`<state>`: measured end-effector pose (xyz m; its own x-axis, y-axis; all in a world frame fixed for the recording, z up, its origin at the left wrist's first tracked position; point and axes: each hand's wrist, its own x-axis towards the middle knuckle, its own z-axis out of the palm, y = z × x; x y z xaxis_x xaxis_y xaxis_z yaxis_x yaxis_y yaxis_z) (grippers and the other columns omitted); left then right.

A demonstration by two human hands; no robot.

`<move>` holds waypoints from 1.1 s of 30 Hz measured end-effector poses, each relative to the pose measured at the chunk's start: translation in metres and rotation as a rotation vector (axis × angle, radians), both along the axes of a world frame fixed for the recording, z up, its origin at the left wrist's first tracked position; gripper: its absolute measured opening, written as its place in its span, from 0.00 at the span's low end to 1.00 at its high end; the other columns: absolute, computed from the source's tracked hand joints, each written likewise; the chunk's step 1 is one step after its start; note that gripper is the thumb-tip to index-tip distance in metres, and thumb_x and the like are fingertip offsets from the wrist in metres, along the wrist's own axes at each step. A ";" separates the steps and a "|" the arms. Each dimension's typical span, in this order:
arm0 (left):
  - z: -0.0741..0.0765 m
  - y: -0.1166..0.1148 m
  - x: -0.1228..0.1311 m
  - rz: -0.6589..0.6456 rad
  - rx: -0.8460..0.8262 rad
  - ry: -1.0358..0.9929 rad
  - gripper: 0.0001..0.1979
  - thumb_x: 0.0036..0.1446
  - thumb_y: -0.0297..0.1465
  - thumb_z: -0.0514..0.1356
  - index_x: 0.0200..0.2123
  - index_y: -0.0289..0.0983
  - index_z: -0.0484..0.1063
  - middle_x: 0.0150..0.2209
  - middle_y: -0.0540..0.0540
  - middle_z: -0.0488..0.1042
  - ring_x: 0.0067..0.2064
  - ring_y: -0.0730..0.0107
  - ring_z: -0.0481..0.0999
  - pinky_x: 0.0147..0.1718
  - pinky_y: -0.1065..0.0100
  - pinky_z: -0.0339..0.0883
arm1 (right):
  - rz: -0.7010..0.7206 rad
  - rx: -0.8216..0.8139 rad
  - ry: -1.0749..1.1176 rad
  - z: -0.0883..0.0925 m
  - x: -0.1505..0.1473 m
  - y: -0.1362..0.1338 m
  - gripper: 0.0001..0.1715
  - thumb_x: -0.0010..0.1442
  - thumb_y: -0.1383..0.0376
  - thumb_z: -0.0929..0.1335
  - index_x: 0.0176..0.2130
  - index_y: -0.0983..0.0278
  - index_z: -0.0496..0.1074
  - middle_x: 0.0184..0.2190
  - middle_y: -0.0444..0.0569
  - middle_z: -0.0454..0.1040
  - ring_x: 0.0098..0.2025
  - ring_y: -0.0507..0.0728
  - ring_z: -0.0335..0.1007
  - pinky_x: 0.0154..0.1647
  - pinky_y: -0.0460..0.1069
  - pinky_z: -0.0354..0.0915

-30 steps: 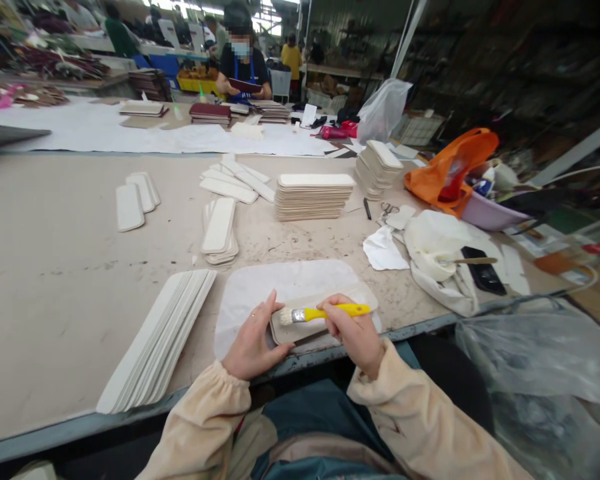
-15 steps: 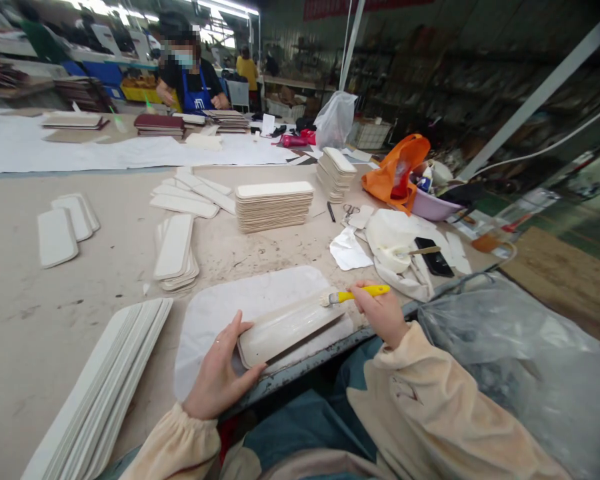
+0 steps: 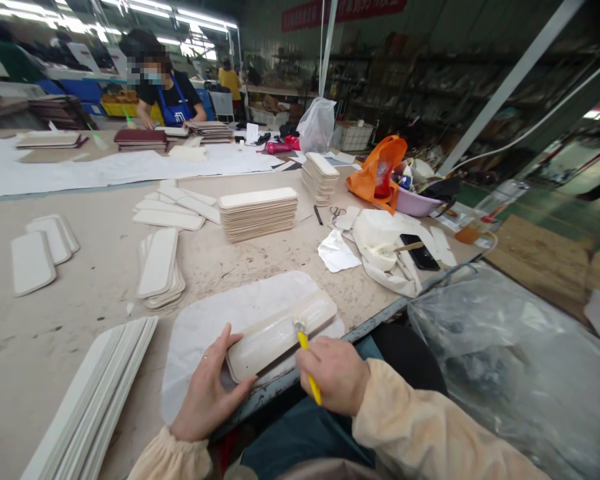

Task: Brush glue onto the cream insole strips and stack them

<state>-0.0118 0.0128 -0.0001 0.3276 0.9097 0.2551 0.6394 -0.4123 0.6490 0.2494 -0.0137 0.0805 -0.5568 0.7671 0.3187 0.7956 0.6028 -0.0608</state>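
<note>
A long board with rounded corners (image 3: 275, 340) lies on a white sheet (image 3: 195, 327) near the table's front edge, its top glossy and wet. My left hand (image 3: 210, 387) grips the board's left end, thumb on the near edge and fingers on the far one. In my right hand (image 3: 335, 373) is a yellow-handled paintbrush (image 3: 303, 340). Its bristles, coated in something whitish, touch the board right of its middle. Left of the sheet leans a row of long pale boards (image 3: 95, 400).
Stacked boards (image 3: 260, 217) and fanned-out boards (image 3: 160, 267) lie farther back. To the right are a cloth-lined bowl (image 3: 380, 243), a phone (image 3: 420, 253), scissors (image 3: 337, 212) and an orange bag (image 3: 380, 173). A co-worker in a blue apron (image 3: 177, 100) stands at the table behind.
My right hand has brought the brush leftward and nearer along the board, and its handle now points toward me instead of right. My left hand keeps its hold. The view has shifted slightly.
</note>
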 end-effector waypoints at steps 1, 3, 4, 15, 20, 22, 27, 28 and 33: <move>0.000 0.000 0.000 0.000 0.001 -0.003 0.47 0.52 0.39 0.62 0.68 0.41 0.37 0.56 0.40 0.68 0.55 0.55 0.70 0.55 0.54 0.64 | 0.048 -0.004 0.037 0.003 -0.003 -0.003 0.06 0.57 0.67 0.63 0.29 0.62 0.68 0.23 0.45 0.68 0.26 0.54 0.62 0.27 0.49 0.56; -0.001 0.000 0.000 -0.002 0.005 0.001 0.47 0.53 0.39 0.62 0.68 0.41 0.38 0.55 0.40 0.68 0.55 0.56 0.70 0.55 0.54 0.64 | 0.062 0.005 0.111 0.009 -0.002 -0.003 0.07 0.59 0.67 0.62 0.31 0.63 0.69 0.23 0.45 0.68 0.27 0.54 0.63 0.28 0.49 0.56; 0.000 0.000 0.000 -0.004 0.006 0.008 0.46 0.53 0.39 0.62 0.68 0.41 0.38 0.55 0.40 0.68 0.55 0.56 0.70 0.55 0.53 0.64 | 0.022 0.020 0.135 0.011 0.003 0.000 0.08 0.60 0.67 0.62 0.32 0.63 0.69 0.23 0.45 0.69 0.28 0.54 0.64 0.29 0.48 0.57; 0.001 0.001 0.000 0.002 0.032 0.040 0.45 0.53 0.40 0.62 0.67 0.42 0.39 0.55 0.40 0.69 0.55 0.56 0.70 0.55 0.54 0.66 | -0.040 0.003 -0.027 -0.008 0.000 0.010 0.05 0.58 0.66 0.64 0.30 0.63 0.68 0.25 0.46 0.69 0.28 0.54 0.63 0.28 0.50 0.54; 0.002 0.001 0.001 0.006 0.037 0.045 0.45 0.53 0.40 0.62 0.67 0.41 0.40 0.55 0.40 0.69 0.56 0.55 0.70 0.55 0.52 0.65 | -0.110 0.046 0.126 0.004 0.017 0.006 0.09 0.61 0.67 0.61 0.34 0.63 0.70 0.25 0.46 0.70 0.30 0.54 0.65 0.32 0.48 0.57; 0.002 0.000 0.000 0.008 0.031 0.049 0.45 0.53 0.40 0.62 0.67 0.41 0.40 0.55 0.40 0.69 0.56 0.55 0.70 0.56 0.52 0.65 | -0.227 0.073 0.107 0.004 0.031 0.008 0.09 0.62 0.68 0.61 0.34 0.63 0.70 0.26 0.47 0.71 0.31 0.54 0.66 0.32 0.48 0.58; 0.000 0.001 -0.001 -0.008 0.004 0.037 0.45 0.53 0.40 0.62 0.67 0.42 0.40 0.56 0.39 0.68 0.57 0.54 0.69 0.56 0.50 0.64 | -0.245 0.032 0.007 -0.005 0.023 -0.001 0.08 0.58 0.68 0.63 0.28 0.63 0.68 0.23 0.47 0.69 0.28 0.55 0.65 0.29 0.49 0.57; -0.001 0.002 -0.002 -0.013 -0.001 0.029 0.45 0.53 0.39 0.62 0.67 0.42 0.40 0.56 0.39 0.68 0.57 0.54 0.69 0.56 0.50 0.63 | -0.197 0.011 0.029 -0.006 0.014 -0.005 0.08 0.58 0.68 0.63 0.28 0.63 0.68 0.23 0.48 0.69 0.27 0.55 0.65 0.28 0.49 0.58; -0.002 0.000 0.000 -0.020 0.004 0.006 0.44 0.53 0.38 0.62 0.67 0.41 0.41 0.57 0.37 0.66 0.58 0.53 0.67 0.57 0.48 0.62 | 0.031 -0.160 0.585 0.005 -0.019 -0.013 0.09 0.62 0.67 0.62 0.38 0.63 0.71 0.30 0.47 0.75 0.32 0.53 0.71 0.35 0.47 0.66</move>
<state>-0.0115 0.0124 -0.0022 0.3471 0.9020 0.2567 0.6350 -0.4274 0.6435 0.2306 -0.0265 0.0854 -0.3465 0.8172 0.4607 0.5852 0.5721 -0.5747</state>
